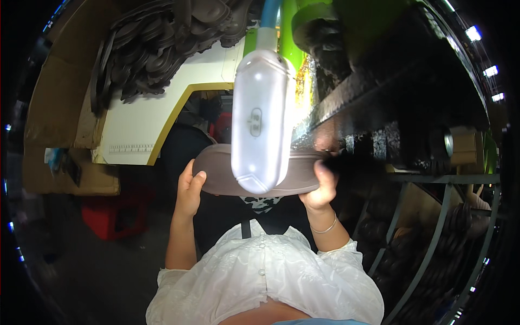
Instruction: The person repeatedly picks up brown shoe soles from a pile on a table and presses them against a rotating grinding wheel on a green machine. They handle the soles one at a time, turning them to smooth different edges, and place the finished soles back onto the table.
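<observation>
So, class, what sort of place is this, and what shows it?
Probably a factory workshop: dark, sole-like pieces lie heaped on a white worktable, a bright lamp hangs over it, and a metal rack stands at right.

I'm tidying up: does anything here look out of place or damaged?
The dark soles lie in a jumbled heap on the white tabletop, which looks untidy. The lamp hides the middle of the brown sole in both hands, so damage there can't be judged.
</observation>
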Demonstrator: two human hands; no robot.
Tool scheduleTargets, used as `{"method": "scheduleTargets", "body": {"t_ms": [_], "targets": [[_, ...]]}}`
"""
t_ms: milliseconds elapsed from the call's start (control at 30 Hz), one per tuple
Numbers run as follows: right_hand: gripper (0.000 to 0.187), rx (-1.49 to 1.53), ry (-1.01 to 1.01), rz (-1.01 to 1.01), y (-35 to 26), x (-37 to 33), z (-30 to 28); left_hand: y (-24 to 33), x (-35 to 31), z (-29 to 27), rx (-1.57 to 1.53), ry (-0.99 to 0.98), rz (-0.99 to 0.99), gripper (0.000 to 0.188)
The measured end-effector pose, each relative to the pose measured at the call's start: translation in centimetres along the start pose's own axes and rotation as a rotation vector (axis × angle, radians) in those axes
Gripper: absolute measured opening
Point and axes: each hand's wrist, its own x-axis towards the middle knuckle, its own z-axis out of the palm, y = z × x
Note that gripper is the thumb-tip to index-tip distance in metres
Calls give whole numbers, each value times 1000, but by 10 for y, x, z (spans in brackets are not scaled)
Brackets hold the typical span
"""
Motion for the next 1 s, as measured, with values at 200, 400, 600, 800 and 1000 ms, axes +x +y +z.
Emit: {"method": "scheduleTargets", "body": {"t_ms": [200, 400, 600, 800, 1000], "targets": [[21, -527, -406, -66, -15, 17, 7, -19, 5, 2, 228, -218, -346, 34], [23, -421, -505, 302, -31, 38, 14, -58, 0, 60, 407, -698, -162, 45], [29, -1014, -652, -63, -28, 58, -6, -35, 4, 119, 480, -986, 109, 48], [28, -1064, 366, -582, -175, 75, -110, -35, 40, 49, 505, -370, 18, 27], [34, -669, 900, -568, -315, 94, -228, -15, 129, -56, 1472, 641, 570, 38]]}}
